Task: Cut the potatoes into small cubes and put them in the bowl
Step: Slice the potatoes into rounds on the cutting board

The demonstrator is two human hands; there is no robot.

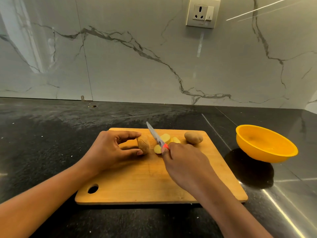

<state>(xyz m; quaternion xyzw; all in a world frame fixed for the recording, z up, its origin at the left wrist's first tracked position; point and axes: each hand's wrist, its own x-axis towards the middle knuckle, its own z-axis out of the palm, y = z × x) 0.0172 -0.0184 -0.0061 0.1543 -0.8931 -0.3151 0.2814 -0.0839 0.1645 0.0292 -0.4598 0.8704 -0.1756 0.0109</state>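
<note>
left hand [109,150] pinches cut potato [143,144] on cutting board [137,182] | right hand [185,162] grips knife [157,137], blade just right of that potato, slices [165,138] beside it | whole potato [193,137] on board's far right | bowl [265,143] on desk [42,143] right of board

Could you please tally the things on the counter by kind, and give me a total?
Uncut potato: 1
Part-cut potato, held by the left hand: 1
Cut slices: 3 visible
Knife, in the right hand: 1
Cutting board: 1
Yellow bowl: 1
Total: 8
</note>
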